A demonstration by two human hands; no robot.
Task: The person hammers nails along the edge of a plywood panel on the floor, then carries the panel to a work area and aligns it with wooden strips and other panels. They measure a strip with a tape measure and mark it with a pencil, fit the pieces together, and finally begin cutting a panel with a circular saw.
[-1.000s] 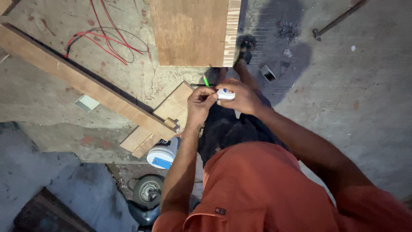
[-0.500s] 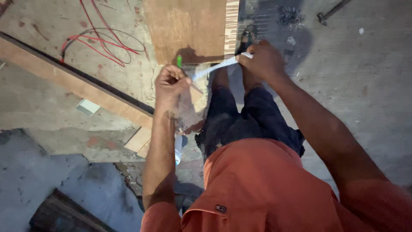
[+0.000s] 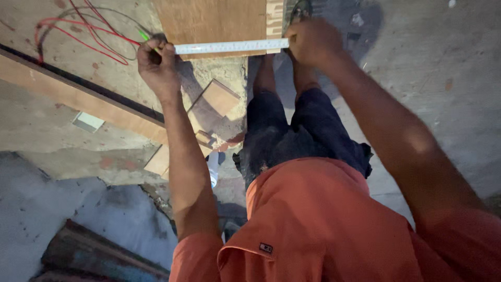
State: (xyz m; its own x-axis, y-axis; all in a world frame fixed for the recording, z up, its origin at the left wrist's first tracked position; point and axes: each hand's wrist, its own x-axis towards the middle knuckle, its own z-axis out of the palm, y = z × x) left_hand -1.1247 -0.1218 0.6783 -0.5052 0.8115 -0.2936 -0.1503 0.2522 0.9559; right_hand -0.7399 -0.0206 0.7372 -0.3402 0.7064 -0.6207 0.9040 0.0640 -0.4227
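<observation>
A concrete floor point(image 3: 428, 78) fills the view, with a long wooden plank point(image 3: 78, 99) lying slantwise and red wire point(image 3: 78, 36) looped above it. A plywood board point(image 3: 214, 21) lies ahead of the person's feet. Across its near edge stretches a white measuring tape point(image 3: 229, 47). The left hand point(image 3: 156, 65) pinches one end (a green pencil point(image 3: 143, 35) juts from that fist); the right hand point(image 3: 312, 42) is closed over the other end.

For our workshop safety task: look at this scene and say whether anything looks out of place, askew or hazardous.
Yes. Red wires lie in loose loops on the concrete floor beside the board, and wood offcuts lie scattered beside the person's legs. The tape itself looks straight, stretched between the left hand and right hand.
</observation>
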